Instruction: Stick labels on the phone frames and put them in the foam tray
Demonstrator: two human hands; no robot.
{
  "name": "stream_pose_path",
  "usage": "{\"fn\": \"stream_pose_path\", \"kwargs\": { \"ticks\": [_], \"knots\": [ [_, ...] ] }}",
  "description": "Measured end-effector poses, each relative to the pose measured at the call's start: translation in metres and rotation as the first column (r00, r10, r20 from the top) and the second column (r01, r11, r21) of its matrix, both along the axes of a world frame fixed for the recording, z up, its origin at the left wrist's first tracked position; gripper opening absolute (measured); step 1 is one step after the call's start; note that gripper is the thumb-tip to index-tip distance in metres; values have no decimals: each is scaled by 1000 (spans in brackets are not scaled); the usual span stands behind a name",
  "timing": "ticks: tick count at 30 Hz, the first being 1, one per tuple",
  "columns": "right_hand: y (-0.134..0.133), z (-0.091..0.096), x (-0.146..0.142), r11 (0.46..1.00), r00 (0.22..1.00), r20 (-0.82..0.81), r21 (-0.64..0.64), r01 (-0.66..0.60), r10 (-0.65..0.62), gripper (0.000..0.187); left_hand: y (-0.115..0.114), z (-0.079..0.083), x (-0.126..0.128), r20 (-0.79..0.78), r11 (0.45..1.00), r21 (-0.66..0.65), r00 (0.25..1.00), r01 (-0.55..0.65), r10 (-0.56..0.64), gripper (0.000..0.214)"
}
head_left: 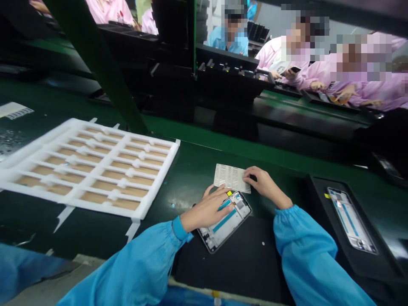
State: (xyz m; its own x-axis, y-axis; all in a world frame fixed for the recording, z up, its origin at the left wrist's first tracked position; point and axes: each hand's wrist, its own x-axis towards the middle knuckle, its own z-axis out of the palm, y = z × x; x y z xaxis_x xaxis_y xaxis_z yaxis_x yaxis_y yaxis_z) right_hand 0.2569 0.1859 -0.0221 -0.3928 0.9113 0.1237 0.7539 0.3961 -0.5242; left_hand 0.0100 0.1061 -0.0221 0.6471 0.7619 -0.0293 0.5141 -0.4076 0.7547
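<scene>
A phone frame (223, 225) with blue strips and a yellow tab lies tilted at the edge of a black mat (236, 263). My left hand (208, 210) rests flat across its upper left side, thumb on the frame and fingers stretched toward a pale sheet of small strips (228, 176). Those fingertips reach the sheet's lower edge. At the sheet's right end, my right hand (259, 180) pinches with thumb and forefinger. Whether a single strip is between these fingers is too small to tell.
A white foam tray (159, 208) with brown compartments lies on the left. On the right, a black tray (314, 182) holds another phone frame (352, 221). A green slanted post (95, 55) rises behind the foam tray. People in pink and blue sit across the bench beyond black bins (229, 80).
</scene>
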Motion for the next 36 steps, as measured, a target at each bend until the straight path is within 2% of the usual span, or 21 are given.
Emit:
{"fn": "stream_pose_path", "kwargs": {
  "ticks": [8, 14, 16, 19, 23, 26, 28, 30, 33, 36],
  "knots": [
    [-19, -12, 3, 999, 994, -105, 9, 39, -37, 13, 0, 2, 0, -30, 1000, 9, 1000, 7, -7, 36],
    [-24, -24, 4, 985, 932, -320, -33, 169, -171, 19, 0, 2, 1, -34, 1000, 24, 999, 2, -1, 33],
    [-22, -23, 6, 970, 866, -437, -82, 230, -242, 26, 0, 1, 1, -37, 1000, 26, 999, 9, -8, 34],
    [-17, -16, 7, 941, 715, -613, -185, 284, -336, 35, -1, 0, 2, -36, 999, 26, 999, 19, -18, 33],
    [-27, 5, 1, 921, 523, -758, -306, 243, -390, 38, -2, 3, 2, -56, 999, 47, 998, 4, -1, 34],
    [-53, 25, -7, 908, 454, -787, -378, 179, -417, 35, -6, 15, 1, -31, 999, 54, 1000, 0, 2, 36],
    [-76, 40, -11, 898, 442, -786, -421, 130, -433, 33, -11, 31, -1, 20, 999, 39, 1000, 13, -14, 35],
    [-101, 56, -13, 885, 465, -771, -460, 66, -435, 32, -19, 50, -3, 26, 999, 30, 999, 27, -28, 33],
    [-134, 78, -15, 871, 552, -733, -491, -24, -398, 30, -32, 71, -2, -100, 996, 60, 993, 60, -54, 28],
    [-157, 92, -17, 875, 660, -668, -484, -33, -344, 26, -46, 75, 4, -203, 988, 101, 974, 121, -98, 28]
  ]
}}
